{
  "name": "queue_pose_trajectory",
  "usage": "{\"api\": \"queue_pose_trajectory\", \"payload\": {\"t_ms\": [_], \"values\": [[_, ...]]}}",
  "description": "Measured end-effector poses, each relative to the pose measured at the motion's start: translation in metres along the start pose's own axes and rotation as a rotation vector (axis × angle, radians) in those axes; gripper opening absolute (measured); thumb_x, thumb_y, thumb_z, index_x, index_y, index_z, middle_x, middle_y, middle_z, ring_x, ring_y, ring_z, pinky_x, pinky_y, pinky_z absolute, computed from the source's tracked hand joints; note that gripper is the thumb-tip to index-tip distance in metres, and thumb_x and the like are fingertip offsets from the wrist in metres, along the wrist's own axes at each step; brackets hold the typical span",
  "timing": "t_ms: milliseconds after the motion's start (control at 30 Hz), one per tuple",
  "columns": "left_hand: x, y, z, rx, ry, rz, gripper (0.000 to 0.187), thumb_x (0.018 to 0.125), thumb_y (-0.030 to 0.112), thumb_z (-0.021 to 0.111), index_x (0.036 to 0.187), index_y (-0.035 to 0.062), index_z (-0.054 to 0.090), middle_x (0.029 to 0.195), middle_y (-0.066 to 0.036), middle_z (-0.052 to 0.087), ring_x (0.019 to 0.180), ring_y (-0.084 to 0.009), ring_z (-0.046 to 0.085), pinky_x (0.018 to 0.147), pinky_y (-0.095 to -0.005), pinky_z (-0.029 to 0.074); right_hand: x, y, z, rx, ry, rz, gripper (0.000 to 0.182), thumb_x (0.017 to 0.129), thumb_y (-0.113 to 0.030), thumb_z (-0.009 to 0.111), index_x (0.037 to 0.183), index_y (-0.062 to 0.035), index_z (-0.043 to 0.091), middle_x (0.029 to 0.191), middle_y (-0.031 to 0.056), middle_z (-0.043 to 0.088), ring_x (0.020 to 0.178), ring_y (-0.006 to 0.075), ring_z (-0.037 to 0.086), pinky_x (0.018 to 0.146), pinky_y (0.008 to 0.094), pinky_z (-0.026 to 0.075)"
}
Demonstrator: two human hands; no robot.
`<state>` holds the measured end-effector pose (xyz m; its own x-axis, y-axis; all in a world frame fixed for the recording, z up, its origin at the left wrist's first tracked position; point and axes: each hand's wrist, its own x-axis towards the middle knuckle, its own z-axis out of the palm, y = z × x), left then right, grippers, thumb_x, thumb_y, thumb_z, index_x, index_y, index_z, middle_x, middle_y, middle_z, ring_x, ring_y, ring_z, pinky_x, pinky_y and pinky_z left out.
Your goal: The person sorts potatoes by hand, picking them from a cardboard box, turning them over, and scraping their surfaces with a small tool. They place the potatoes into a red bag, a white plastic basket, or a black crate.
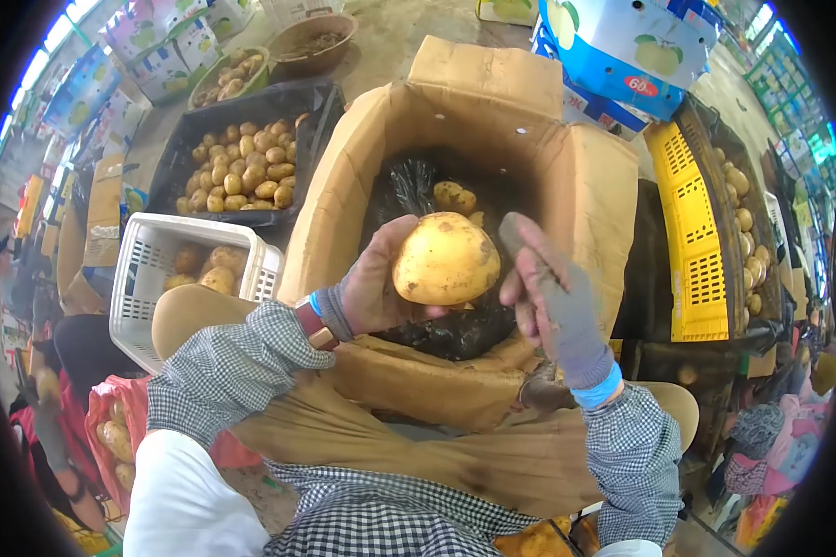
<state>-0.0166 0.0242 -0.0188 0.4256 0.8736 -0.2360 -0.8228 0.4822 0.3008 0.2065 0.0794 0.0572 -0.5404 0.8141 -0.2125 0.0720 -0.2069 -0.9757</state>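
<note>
At frame centre the left hand (367, 288) cups a potato (446, 259) above the cardboard box (492, 111); the right hand (553, 302), holding nothing, brushes its side. Better to turn it slowly, checking every face.

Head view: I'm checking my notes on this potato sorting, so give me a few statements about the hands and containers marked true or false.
1. The left hand holds a potato. True.
2. The right hand is bare. False: it wears a grey glove.
3. The cardboard box in front is lined with black plastic. True.
4. The white basket stands right of the box. False: it stands to its left.
5. The yellow crate is right of the box. True.
</note>
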Motion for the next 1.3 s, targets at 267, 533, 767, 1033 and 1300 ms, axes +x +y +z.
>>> {"api": "queue_pose_trajectory", "payload": {"t_ms": [267, 533, 767, 1033, 1300], "values": [[0.002, -0.002, -0.005, 0.069, -0.051, -0.017, 0.057, 0.091, 0.061, 0.043, 0.130, 0.0193, 0.051, 0.121, -0.005, 0.062, 0.103, -0.0247, 0.064, 0.066, -0.0376, 0.058, -0.005, 0.005, 0.010, 0.025, -0.120, 0.081, 0.046, 0.099, -0.031, 0.050, 0.140, -0.0099, 0.044, 0.069, 0.0015, 0.055, 0.045, 0.0033, 0.042, 0.039, 0.0175, 0.033], [0.003, 0.002, 0.001, -0.112, -0.005, -0.151, 0.067, 0.087, 0.069, 0.044, 0.128, 0.0171, 0.052, 0.120, -0.013, 0.060, 0.091, -0.0334, 0.063, 0.058, -0.0292, 0.054, 0.002, 0.006, 0.011, -0.023, 0.051, 0.022, 0.043, 0.100, -0.028, 0.049, 0.139, -0.0100, 0.046, 0.068, 0.0012, 0.054, 0.045, 0.0035, 0.042, 0.040, 0.0167, 0.034], [0.000, -0.005, 0.004, -0.303, 0.092, -0.204, 0.065, 0.085, 0.066, 0.050, 0.126, 0.0159, 0.054, 0.117, -0.015, 0.060, 0.084, -0.0310, 0.061, 0.058, -0.0276, 0.055, -0.001, 0.020, 0.029, 0.127, 0.026, -0.039, 0.044, 0.101, -0.026, 0.047, 0.142, -0.0109, 0.042, 0.066, -0.0002, 0.051, 0.046, 0.0033, 0.042, 0.041, 0.0163, 0.035], [-0.001, -0.009, -0.004, -0.376, 0.120, -0.162, 0.061, 0.086, 0.063, 0.053, 0.123, 0.0142, 0.056, 0.114, -0.013, 0.061, 0.086, -0.0320, 0.061, 0.061, -0.0277, 0.055, 0.001, 0.031, 0.037, 0.017, -0.042, -0.020, 0.040, 0.100, -0.021, 0.049, 0.139, -0.0130, 0.047, 0.070, -0.0003, 0.055, 0.049, 0.0023, 0.043, 0.042, 0.0152, 0.036], [0.002, -0.005, 0.002, -0.272, 0.052, -0.173, 0.058, 0.088, 0.062, 0.050, 0.123, 0.0165, 0.055, 0.118, -0.009, 0.060, 0.096, -0.0281, 0.061, 0.064, -0.0296, 0.056, 0.002, 0.010, 0.027, 0.037, 0.026, 0.038, 0.040, 0.099, -0.023, 0.051, 0.138, -0.0149, 0.048, 0.068, -0.0021, 0.052, 0.051, 0.0023, 0.044, 0.044, 0.0157, 0.036]]}}
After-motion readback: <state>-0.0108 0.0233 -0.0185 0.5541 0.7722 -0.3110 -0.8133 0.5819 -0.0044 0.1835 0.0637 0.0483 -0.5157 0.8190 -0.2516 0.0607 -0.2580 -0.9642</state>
